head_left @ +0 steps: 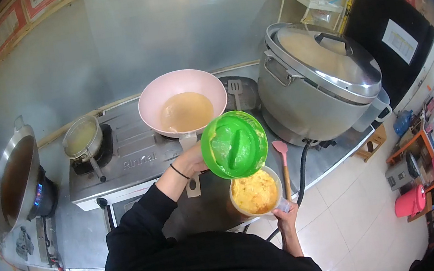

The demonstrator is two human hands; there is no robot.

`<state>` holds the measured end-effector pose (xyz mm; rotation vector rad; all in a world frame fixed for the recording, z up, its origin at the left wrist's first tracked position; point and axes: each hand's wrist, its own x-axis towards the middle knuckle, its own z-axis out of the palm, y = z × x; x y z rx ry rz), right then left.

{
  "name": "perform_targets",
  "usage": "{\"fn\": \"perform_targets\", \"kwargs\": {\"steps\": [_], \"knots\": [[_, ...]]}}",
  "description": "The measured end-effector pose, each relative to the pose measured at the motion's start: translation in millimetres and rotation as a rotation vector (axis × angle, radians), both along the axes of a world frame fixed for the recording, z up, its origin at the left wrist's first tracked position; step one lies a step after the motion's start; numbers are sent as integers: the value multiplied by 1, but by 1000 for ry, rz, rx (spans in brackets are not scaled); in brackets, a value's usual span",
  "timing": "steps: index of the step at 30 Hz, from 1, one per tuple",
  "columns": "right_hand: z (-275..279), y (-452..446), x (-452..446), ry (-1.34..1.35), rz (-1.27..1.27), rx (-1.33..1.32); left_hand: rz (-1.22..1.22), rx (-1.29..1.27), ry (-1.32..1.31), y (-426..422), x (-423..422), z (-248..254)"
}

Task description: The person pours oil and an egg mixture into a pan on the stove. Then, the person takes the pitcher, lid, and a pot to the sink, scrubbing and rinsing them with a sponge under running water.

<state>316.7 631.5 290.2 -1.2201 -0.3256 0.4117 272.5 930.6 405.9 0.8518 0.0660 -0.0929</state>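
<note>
My left hand (194, 160) is closed on the edge of a round green lid (229, 145), which is tilted so that its wet, smeared face shows. Just below the lid, my right hand (287, 216) grips the handle of a clear plastic jug (270, 172). A lumpy yellow mixture (256, 192) that looks like egg fills the jug nearly to the rim. Behind the lid, a pink frying pan (147, 105) sits on the stove with a shallow pool of light brown liquid in it. Its pale handle points toward me, partly hidden by my left hand.
The steel gas stove (137, 160) also bears a small saucepan (83, 137) of yellowish liquid. At far left stands a big wok (19, 180) of dark liquid. A large lidded rice cooker (305, 95) stands on the right, near a pink spatula (281, 151) and a slotted turner (235, 89).
</note>
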Motion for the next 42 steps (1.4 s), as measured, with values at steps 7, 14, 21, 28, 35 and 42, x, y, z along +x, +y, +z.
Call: {"fn": "perform_targets", "kwargs": {"steps": [7, 14, 21, 28, 35, 42], "knots": [[42, 18, 5, 3, -79, 50, 189, -147, -69, 17, -16, 20], [110, 61, 47, -156, -9, 49, 453, -367, -347, 52, -70, 51], [158, 126, 89, -327, -11, -98, 613, -462, -430, 59, -131, 11], [206, 184, 114, -447, 127, -336, 677, -564, -381, 41, -159, -39], [228, 219, 124, -514, 181, -504, 669, -617, -365, 34, -169, -61], [241, 237, 127, -671, 196, -715, 655, -660, -347, 28, -178, -77]]}}
